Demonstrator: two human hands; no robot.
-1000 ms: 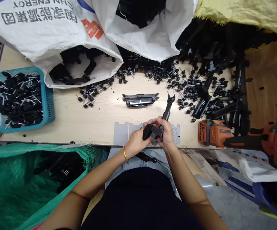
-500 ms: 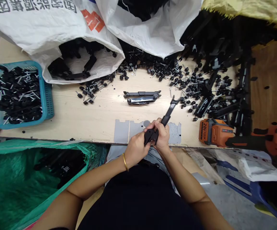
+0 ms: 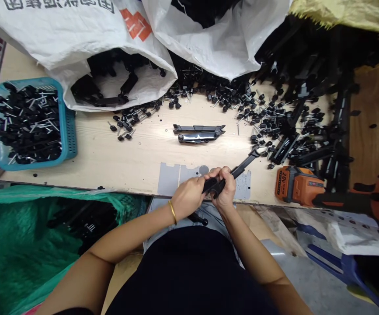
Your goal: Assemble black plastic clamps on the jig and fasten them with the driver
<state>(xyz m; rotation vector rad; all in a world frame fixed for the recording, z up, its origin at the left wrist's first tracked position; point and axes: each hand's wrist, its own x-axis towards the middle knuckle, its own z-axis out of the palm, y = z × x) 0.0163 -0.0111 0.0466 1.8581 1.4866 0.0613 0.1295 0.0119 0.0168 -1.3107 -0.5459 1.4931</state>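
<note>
Both hands are together over the table's front edge on a black folding bracket (image 3: pixel 245 162) with a forked end. My left hand (image 3: pixel 188 197), with a gold bangle at the wrist, is closed on its thick jointed end. Wrapped round the bar beside that joint is my right hand (image 3: pixel 226 189); the fork points up and right, past it. The fingers partly hide the joint. Farther back on the table lie a similar black bracket (image 3: pixel 199 128) and, against its near side, a glossy black bracket part (image 3: pixel 198 138).
A blue basket (image 3: pixel 67 135) of black-headed screws stands at left. White sacks (image 3: pixel 110 30) line the back, with loose screws (image 3: pixel 222 94) before them. An orange cordless drill (image 3: pixel 302 186) lies at right. A green sack (image 3: pixel 15 236) hangs below the table's left front edge.
The forked end has swung to the right and down, so the bracket lies flatter. Both hands still hold it. The whole view has shifted slightly.
</note>
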